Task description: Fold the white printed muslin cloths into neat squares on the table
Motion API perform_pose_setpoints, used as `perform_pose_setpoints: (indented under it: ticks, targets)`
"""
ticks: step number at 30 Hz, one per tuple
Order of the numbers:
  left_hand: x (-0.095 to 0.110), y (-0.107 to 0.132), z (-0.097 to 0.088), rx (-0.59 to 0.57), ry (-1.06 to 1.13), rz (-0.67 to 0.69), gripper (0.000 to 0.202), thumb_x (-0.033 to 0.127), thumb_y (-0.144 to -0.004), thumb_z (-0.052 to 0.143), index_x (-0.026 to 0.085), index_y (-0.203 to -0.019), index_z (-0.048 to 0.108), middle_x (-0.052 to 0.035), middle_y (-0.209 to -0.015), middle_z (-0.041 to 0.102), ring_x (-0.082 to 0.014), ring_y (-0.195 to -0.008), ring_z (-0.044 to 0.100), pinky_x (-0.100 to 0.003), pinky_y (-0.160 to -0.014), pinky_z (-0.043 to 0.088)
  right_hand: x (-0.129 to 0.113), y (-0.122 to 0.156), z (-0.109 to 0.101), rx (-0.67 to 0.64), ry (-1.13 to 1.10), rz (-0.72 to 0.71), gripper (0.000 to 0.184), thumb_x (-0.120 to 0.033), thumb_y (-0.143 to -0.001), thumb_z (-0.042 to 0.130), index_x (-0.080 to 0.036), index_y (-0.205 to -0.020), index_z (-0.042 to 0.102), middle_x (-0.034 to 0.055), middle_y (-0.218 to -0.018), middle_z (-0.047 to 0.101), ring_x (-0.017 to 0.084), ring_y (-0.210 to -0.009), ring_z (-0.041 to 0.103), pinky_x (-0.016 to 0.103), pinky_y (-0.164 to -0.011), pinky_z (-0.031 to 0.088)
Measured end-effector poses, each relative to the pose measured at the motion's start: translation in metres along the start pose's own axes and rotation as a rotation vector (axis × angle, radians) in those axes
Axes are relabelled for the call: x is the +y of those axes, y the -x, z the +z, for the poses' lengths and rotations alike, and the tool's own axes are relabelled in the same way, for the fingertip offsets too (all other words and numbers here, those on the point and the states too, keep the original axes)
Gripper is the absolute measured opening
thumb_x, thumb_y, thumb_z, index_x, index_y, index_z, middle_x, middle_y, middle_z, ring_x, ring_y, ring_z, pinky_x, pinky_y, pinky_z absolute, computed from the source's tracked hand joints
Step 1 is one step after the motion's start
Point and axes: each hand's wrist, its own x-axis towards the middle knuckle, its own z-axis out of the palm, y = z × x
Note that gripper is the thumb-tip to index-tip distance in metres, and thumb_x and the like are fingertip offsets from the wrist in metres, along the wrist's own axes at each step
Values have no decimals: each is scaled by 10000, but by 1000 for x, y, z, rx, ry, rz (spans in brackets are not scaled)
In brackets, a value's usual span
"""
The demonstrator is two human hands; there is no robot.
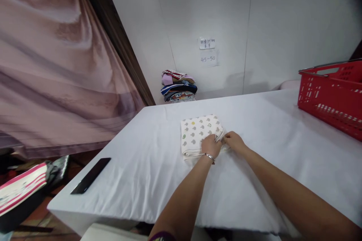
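Note:
A white cloth (196,131) printed with grey, green and yellow motifs lies folded in several layers near the middle of the table. My left hand (210,146), with a silver bracelet at the wrist, is closed on its near right corner. Just beside it, my right hand (234,141) pinches the cloth's right edge, where the layers are turned up a little. The fingertips of both hands are partly hidden, and the cloth's far and left edges lie flat.
The table has a white cover (147,173). A black phone (91,175) lies at its left edge and a red basket (330,99) stands at the right. Behind the far edge is a stack of folded fabrics (178,86). A pink curtain (65,64) hangs on the left.

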Motion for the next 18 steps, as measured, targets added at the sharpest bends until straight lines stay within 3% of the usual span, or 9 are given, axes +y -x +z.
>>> perform_pose_setpoints:
  ticks: [6, 11, 15, 18]
  targets:
    - [3, 3, -10, 38, -100, 100, 103, 215, -773, 482, 207, -857, 541, -38, -936, 583, -175, -846, 549, -266, -671, 390, 14, 13, -8, 60, -203, 94, 150, -303, -631, 497, -172, -565, 531, -10, -513, 509, 113, -501, 460, 223, -480, 334]
    - [10, 9, -3, -49, -146, 244, 172, 155, -747, 512, 184, -913, 544, -85, -965, 562, -235, -927, 525, -329, -729, 393, 11, 23, -8, -22, -369, 115, 204, -372, -661, 528, -172, -620, 528, -20, -507, 506, 91, -446, 433, 209, -427, 328]
    - [13, 11, 5, -32, -112, 268, 203, 131, -721, 525, 170, -919, 551, -108, -968, 552, -273, -962, 500, -386, -773, 376, 8, 25, -11, -85, -456, 142, 219, -379, -670, 544, -168, -618, 516, -16, -470, 493, 79, -409, 410, 194, -378, 278]
    - [14, 14, 7, 0, -114, 272, 202, 166, -719, 535, 169, -921, 555, -107, -967, 550, -271, -958, 487, -402, -793, 364, 7, 27, -14, -119, -507, 144, 254, -423, -696, 544, -171, -719, 528, 1, -565, 544, 82, -437, 452, 185, -361, 255]
